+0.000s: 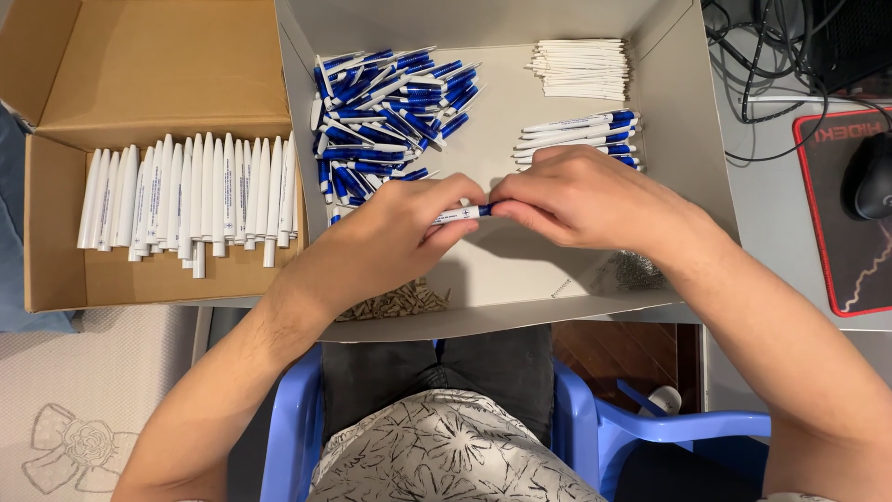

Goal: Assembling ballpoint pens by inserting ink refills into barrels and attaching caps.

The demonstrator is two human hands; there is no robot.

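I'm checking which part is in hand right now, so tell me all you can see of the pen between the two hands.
The pen is slim, looks plastic, with a white barrel bearing a small dark printed mark and a blue end toward the right. It lies almost level, held above the grey tray. The left hand pinches the white barrel; the right hand grips the blue end. Both ends are hidden by fingers.

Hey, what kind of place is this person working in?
Probably a home desk used for small assembly work. Both hands hold a pen over a grey box of pen parts, beside a computer mouse on its mat, and the person sits on a blue plastic chair.
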